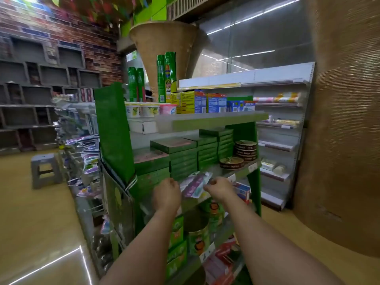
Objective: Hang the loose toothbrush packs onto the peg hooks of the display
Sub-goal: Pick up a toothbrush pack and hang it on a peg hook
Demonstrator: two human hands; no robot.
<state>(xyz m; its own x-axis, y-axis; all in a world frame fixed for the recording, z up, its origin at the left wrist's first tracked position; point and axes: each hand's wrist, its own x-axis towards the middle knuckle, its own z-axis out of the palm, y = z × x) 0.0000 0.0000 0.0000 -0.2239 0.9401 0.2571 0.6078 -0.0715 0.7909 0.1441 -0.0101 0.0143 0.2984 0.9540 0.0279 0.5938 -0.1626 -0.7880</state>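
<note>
Where the shop floor opens out at far left, a grey stool (44, 168) stands near the end of a peg display (93, 207). Rows of hanging packs (88, 145) hang there, blurred by motion. Just right of it rises a green shelf unit (115, 128), and both bare forearms reach up to its middle shelf (240, 171).

The left hand (166, 194) shows its back to the camera with its fingers curled under. It sits right at the left edge of the toothbrush packs (194, 185), but I cannot tell whether those fingers hold them or only touch them. The packs, white and purple, lie fanned and tilted at the front lip of that shelf, between the two hands and in front of stacked green flat boxes (185, 159). The right hand (221, 188) has its fingers (212, 182) bent close together, pinching the right edge of the packs.

Further right on the same shelf stand round tins (245, 150). Beyond the unit is white shelving (277, 145) with a few goods, and a broad woven column (345, 120) fills the right side.
</note>
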